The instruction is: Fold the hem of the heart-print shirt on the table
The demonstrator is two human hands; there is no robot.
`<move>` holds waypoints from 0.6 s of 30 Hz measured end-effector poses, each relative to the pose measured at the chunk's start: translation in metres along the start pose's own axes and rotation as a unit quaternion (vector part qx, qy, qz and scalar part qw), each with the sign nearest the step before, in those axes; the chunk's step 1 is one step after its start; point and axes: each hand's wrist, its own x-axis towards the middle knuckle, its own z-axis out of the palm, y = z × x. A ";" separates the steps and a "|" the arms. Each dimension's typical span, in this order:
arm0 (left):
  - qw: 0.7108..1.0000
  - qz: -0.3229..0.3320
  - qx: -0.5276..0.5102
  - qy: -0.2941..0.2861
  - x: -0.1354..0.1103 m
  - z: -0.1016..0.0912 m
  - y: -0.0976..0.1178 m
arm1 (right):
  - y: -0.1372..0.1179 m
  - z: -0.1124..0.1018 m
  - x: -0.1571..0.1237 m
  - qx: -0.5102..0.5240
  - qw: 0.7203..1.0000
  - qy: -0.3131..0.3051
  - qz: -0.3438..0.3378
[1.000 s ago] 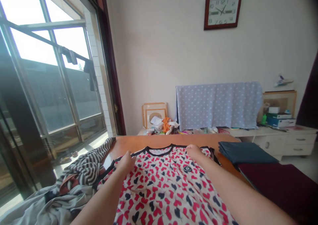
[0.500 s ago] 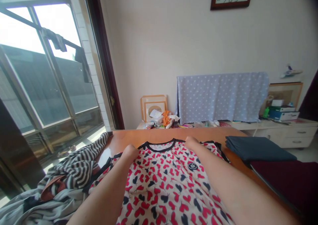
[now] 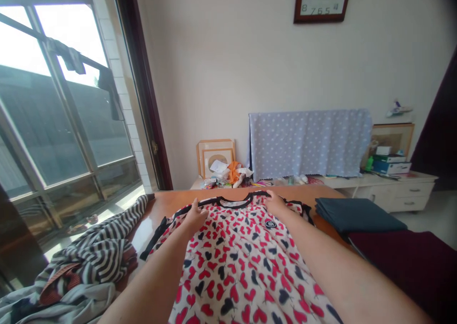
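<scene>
Left hand (image 3: 194,215) and right hand (image 3: 275,204) pinch a heart-print T-shirt (image 3: 243,262) either side of its collar (image 3: 233,206); its length runs from them back toward the person.

Wall clock (image 3: 322,0) mounted upper right. Dotted blue cloth (image 3: 310,143) hangs behind the top of white drawer cabinet (image 3: 396,195), center right. Folded dark teal fabric (image 3: 359,214) lies right; black-and-white striped garment (image 3: 96,248) lies bunched lower left.

In view are one left hand (image 3: 195,217), one right hand (image 3: 276,204), one shirt (image 3: 243,262), one clock (image 3: 322,0), one dotted cloth (image 3: 309,143), one dresser (image 3: 400,195) and two hanging garments (image 3: 107,93).
</scene>
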 end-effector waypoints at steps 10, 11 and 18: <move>0.983 0.059 0.166 -0.044 -0.101 0.001 0.002 | -0.008 -0.033 -0.094 -0.050 0.994 -0.082 -0.054; 0.980 0.068 0.182 -0.050 -0.118 -0.001 0.001 | -0.011 -0.036 -0.111 -0.054 0.992 -0.096 -0.067; 0.939 0.128 0.314 -0.064 -0.232 -0.025 -0.005 | -0.009 -0.060 -0.239 -0.079 0.962 -0.187 -0.184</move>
